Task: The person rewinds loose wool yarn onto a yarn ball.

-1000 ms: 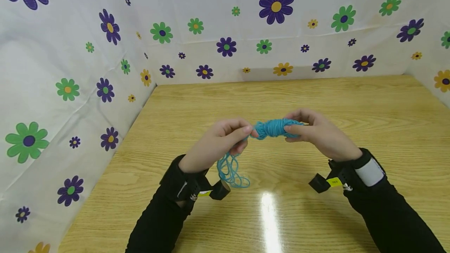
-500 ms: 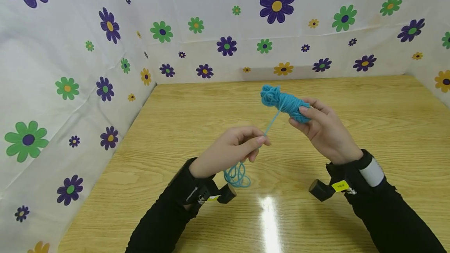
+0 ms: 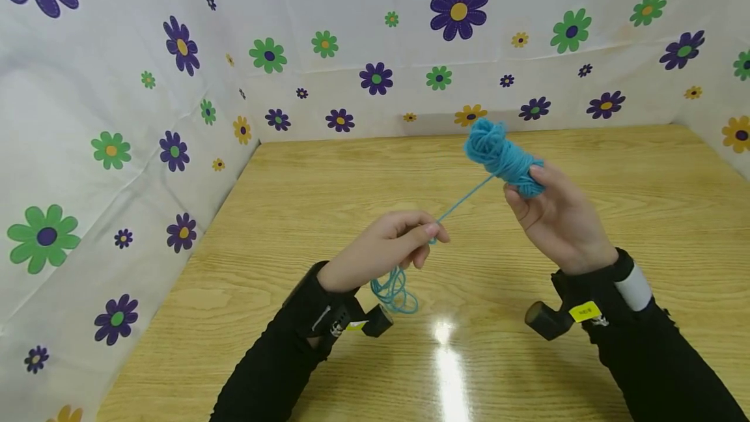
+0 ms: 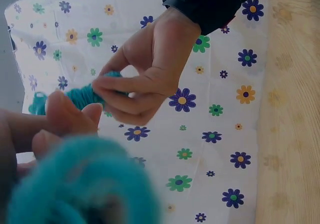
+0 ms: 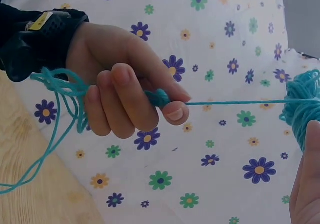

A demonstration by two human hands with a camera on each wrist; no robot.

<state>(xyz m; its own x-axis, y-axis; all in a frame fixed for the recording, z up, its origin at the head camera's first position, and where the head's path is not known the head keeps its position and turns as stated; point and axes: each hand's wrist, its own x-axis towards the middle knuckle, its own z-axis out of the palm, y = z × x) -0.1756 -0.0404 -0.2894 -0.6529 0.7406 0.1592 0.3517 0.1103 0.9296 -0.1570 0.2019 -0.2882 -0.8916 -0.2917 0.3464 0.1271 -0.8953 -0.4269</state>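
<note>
A bundle of blue yarn (image 3: pixel 505 158), wound round its middle with a looped end, is held up at a tilt in my right hand (image 3: pixel 559 217). My right thumb and fingers grip its lower right end. From the bundle a single taut strand (image 3: pixel 465 196) runs down to my left hand (image 3: pixel 392 243), which pinches it between thumb and fingertips. In the right wrist view, gathered loose yarn (image 5: pixel 65 86) passes through the curled fingers of the left hand and trails from its other side. Loose loops (image 3: pixel 395 292) hang below that hand, over the table.
The wooden table (image 3: pixel 328 174) extends under both hands. A white cloth with printed flowers (image 3: pixel 351 25) stands along its back and left side. A camera (image 3: pixel 547 320) on the right wrist and another (image 3: pixel 377 321) on the left stick out above the table.
My right hand has lifted the yarn bundle up and to the right, away from the left hand. The strand between them has come into view and lengthened. The left hand shifted slightly right.
</note>
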